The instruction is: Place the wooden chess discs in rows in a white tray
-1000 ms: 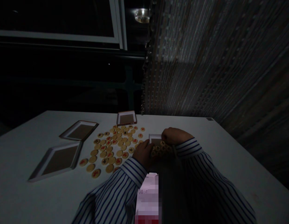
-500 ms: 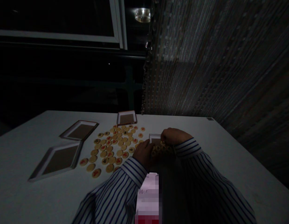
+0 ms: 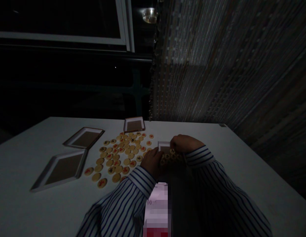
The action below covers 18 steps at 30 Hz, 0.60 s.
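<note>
Between my two hands lies a box (image 3: pixel 164 144) with a pale rim, holding several round pieces (image 3: pixel 167 156) in shadow. My left hand (image 3: pixel 152 162) is at the box's left side, its fingers bent against the edge. At the upper right corner, my right hand (image 3: pixel 184 144) has its fingers curled down on the rim. Both hands look closed on the box. To the left, many round wooden pieces (image 3: pixel 121 150) are spread flat, some with red or black characters and others plain.
On the white table (image 3: pixel 242 164) are three box parts: one at the back (image 3: pixel 134 125), one at the left (image 3: pixel 84 137) and one nearer (image 3: pixel 61 168). A lit phone (image 3: pixel 156 207) is below my hands. A bead curtain (image 3: pixel 204 65) hangs behind.
</note>
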Motion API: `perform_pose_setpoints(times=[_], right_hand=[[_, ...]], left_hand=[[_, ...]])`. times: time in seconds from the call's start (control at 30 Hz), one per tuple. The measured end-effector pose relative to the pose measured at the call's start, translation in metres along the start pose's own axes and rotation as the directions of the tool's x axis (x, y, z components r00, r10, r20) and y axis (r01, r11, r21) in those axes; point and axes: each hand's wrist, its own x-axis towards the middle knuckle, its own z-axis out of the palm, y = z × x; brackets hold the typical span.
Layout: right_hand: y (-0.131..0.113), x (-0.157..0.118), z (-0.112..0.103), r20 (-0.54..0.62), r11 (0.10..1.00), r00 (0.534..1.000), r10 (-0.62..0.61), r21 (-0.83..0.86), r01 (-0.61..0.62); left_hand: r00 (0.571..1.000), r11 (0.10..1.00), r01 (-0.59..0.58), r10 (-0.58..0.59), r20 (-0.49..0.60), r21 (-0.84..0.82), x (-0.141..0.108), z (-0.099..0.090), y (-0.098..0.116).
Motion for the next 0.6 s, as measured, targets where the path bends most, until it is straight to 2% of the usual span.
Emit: perform_pose_setpoints(times=[0.13, 0.3, 0.5, 0.6], right_hand=[[0.006, -0.002, -0.006, -0.104, 0.999, 0.994, -0.028, -0.042, 0.023], [0.007, -0.008, -0.016, -0.233, 0.996, 0.971, -0.047, -0.085, 0.028], [-0.002, -0.015, -0.024, -0.262, 0.995, 0.962, -0.074, -0.085, 0.053], [-0.006, -0.018, -0.027, -0.275, 0.994, 0.958, -0.085, -0.083, 0.064]], left_hand=[[0.998, 0.999, 0.005, -0.007, -0.056, -0.035, -0.001, -0.002, 0.001], [0.967, 0.993, 0.064, -0.086, -0.242, -0.101, 0.002, -0.013, 0.0], [0.877, 0.959, 0.069, -0.189, -0.442, -0.273, 0.003, -0.053, -0.005], [0.846, 0.936, 0.123, -0.273, -0.458, -0.331, 0.0, -0.076, -0.015]])
